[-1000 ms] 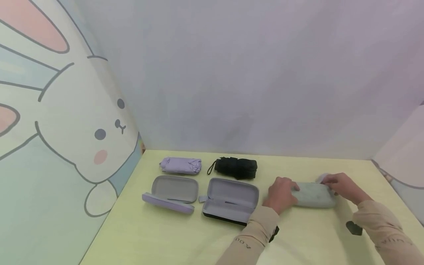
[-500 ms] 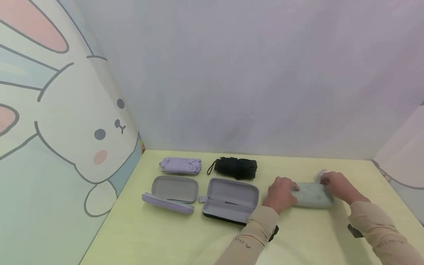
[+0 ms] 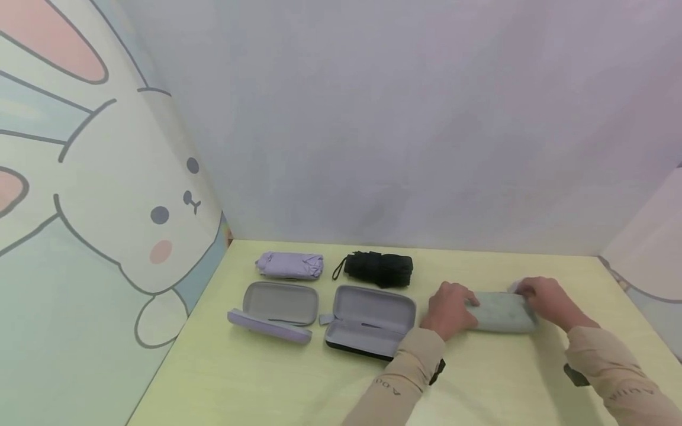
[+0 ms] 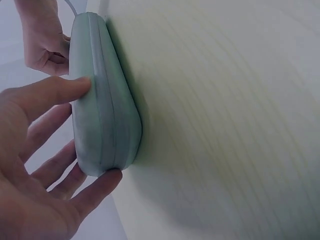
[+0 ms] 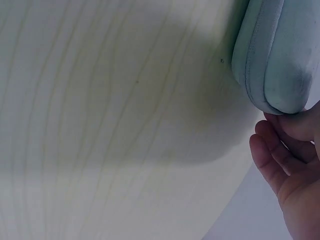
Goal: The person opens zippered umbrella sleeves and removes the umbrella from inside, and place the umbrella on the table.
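A pale green zip case [image 3: 503,312] with rounded ends lies on the table at the right. My left hand [image 3: 452,310] holds its left end, and the left wrist view shows the thumb on the upper side and fingers spread round the end. At the back right corner, the fingers of my right hand [image 3: 544,297] are curled in a pinch beside a pale strap [image 3: 515,286]. What they pinch is hidden behind the hand. Seen from the right wrist, my thumb lies against the end of the case. The seam facing the wrist cameras looks closed.
Left of the case lie an open black case [image 3: 373,319] with grey lining and an open lilac case [image 3: 281,303]. Behind them are a folded lilac umbrella [image 3: 290,266] and a folded black umbrella [image 3: 378,269] with a wrist loop. A wall stands behind the table [image 3: 256,384].
My right hand has made small shifts at the case's back right corner, and the pale strap beside it has risen and dropped again. My left hand stays on the case.
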### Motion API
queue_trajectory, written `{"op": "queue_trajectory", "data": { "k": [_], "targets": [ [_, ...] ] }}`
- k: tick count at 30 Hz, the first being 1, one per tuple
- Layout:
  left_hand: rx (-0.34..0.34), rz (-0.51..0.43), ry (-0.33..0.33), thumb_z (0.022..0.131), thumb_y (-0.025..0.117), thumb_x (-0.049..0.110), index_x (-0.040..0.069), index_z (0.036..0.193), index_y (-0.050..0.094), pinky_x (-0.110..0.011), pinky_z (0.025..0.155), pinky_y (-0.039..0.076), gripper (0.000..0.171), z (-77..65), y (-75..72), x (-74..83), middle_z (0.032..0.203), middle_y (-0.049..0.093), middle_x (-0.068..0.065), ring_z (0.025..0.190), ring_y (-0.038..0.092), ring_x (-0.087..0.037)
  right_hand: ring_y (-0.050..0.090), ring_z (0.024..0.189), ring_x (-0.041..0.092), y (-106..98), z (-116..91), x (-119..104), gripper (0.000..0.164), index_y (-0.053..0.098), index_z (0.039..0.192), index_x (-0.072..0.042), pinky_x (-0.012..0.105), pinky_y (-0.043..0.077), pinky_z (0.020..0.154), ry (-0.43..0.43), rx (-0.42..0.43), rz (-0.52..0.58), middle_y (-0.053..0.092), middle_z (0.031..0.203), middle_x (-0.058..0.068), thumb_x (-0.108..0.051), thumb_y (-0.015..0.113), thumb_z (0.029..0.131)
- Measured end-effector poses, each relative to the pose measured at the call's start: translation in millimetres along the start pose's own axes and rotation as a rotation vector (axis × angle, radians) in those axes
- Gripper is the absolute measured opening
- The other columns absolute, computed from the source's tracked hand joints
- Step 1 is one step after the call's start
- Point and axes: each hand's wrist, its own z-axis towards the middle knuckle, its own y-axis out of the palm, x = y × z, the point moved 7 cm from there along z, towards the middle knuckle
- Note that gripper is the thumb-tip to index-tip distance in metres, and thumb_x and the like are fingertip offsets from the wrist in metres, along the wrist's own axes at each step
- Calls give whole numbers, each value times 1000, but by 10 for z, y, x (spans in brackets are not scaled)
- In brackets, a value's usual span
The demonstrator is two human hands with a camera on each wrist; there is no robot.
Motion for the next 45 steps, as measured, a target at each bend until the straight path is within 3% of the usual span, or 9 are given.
{"op": "queue_trajectory", "data": {
  "k": [15,26,36,45],
  "targets": [
    [11,-9,-14,63,82,20,36,86,75,-21,63,42,29,30,10,35,93,60,19,91,49,-3,61,65,29,-82,-110,71,21,67,71,-4,43,47,59,-38,106,-36,66,70,9,13,59,61],
    [6,-35,-20,63,83,20,34,86,75,-21,64,42,28,24,38,21,92,60,17,90,49,-3,62,65,35,-76,-187,74,19,67,70,-2,50,48,61,-36,161,-49,66,70,12,14,61,63],
    [6,29,-31,61,84,25,37,83,73,-24,61,41,27,32,52,25,90,58,18,87,48,-3,62,67,39,-61,-253,115,18,67,71,-2,53,47,64,-17,186,-47,66,72,13,14,62,64],
    [31,61,-43,61,85,29,39,83,73,-23,58,40,27,47,31,-18,88,57,16,84,47,-3,60,61,22,-95,-346,150,17,67,70,-8,43,47,60,-28,216,-52,66,69,8,9,68,66]
  ]
}}
